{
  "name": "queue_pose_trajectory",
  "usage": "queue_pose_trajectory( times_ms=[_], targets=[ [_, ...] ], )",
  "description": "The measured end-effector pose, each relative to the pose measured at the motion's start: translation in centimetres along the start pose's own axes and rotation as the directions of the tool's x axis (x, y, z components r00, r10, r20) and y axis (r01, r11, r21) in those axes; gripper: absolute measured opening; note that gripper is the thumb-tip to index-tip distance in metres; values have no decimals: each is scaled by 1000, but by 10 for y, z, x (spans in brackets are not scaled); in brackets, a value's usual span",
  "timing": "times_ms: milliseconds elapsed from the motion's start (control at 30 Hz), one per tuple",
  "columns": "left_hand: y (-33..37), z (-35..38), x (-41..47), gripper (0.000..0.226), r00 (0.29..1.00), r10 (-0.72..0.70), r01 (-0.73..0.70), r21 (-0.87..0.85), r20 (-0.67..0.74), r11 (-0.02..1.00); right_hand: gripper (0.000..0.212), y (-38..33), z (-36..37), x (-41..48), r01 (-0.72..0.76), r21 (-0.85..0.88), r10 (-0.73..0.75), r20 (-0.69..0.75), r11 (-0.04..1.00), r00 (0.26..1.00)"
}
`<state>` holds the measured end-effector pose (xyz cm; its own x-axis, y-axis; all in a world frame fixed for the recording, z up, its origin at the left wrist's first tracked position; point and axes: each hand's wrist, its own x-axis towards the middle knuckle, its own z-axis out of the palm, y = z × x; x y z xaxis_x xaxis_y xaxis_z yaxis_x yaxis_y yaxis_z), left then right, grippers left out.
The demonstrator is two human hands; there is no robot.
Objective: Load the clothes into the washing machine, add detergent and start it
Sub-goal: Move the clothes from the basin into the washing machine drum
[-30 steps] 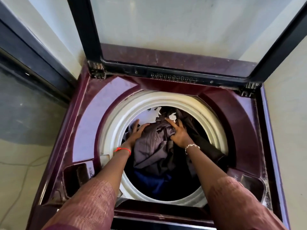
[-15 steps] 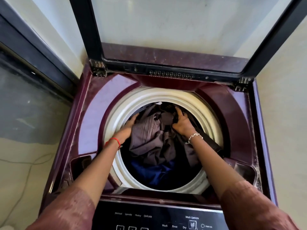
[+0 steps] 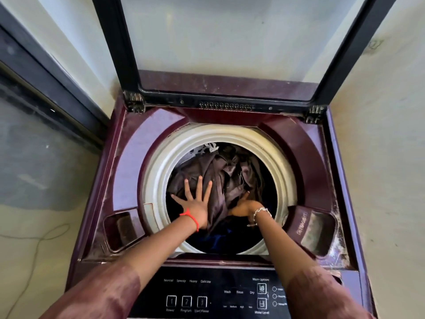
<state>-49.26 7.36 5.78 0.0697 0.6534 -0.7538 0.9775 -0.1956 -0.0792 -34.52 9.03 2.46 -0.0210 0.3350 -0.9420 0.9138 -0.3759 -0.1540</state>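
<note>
head view: the left hand [image 3: 195,204] lies flat, fingers spread, pressing on the grey clothes [image 3: 220,171] inside the drum [image 3: 158,171] of the maroon washing machine [image 3: 133,157]. just right of it the right hand [image 3: 245,206] digs into the fabric, fingers hidden, so its grip cannot be told. the lid [image 3: 110,42] stands open at the far side.

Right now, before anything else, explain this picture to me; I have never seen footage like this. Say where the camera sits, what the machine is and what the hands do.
The camera sits on a person's head and looks down. Below is a top-loading washing machine with its glass lid raised. Dark clothes lie in the drum. The left hand, fingers spread, presses flat on them; the right hand digs into the folds, fingers mostly hidden. The control panel is nearest the person.
</note>
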Motion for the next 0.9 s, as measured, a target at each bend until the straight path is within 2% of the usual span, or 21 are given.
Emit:
queue_pose_trajectory(
  times_ms=[67,167,267,367,433,500,600,667,733,833,900],
  targets=[
    [8,14,3,103,997,-75,75,75,-9,994,105,2,8,5,5,59,-4,-24,998,1000],
    [10,22,8,95,995,-97,98,128,-12,987,113,1,12,0,-29,76,33,-53,997,998],
    [7,21,9,97,997,-74,74,153,-5,985,107,2,15,-3,27,97,-22,-46,995,999],
    [3,13,5,105,999,-13,7,139,41,990,120,5,11,-1,8,152,3,-71,988,997],
    [-2,2,1,105,997,31,-39,109,72,993,112,6,7,-4,7,190,12,-97,982,995],
    [-6,-10,-3,97,991,85,-94,85,101,992,90,4,1,-15,36,224,5,-180,974,984],
    [-12,-27,-14,86,982,163,-171,80,94,982,84,4,-2,-34,44,243,27,-282,969,959],
    [-12,-36,-23,80,978,210,-210,91,12,973,79,4,-3,-45,102,257,-7,-344,961,939],
    [-11,-39,-33,78,955,251,-243,66,-156,968,75,6,-1,-57,161,233,-54,-408,959,911],
    [-9,-35,-46,80,861,325,-336,42,-391,941,81,8,2,-72,221,160,-121,-474,962,872],
    [-6,-28,-51,80,818,371,-376,80,-440,923,82,9,4,-85,236,108,-148,-517,966,843]
  ],
)
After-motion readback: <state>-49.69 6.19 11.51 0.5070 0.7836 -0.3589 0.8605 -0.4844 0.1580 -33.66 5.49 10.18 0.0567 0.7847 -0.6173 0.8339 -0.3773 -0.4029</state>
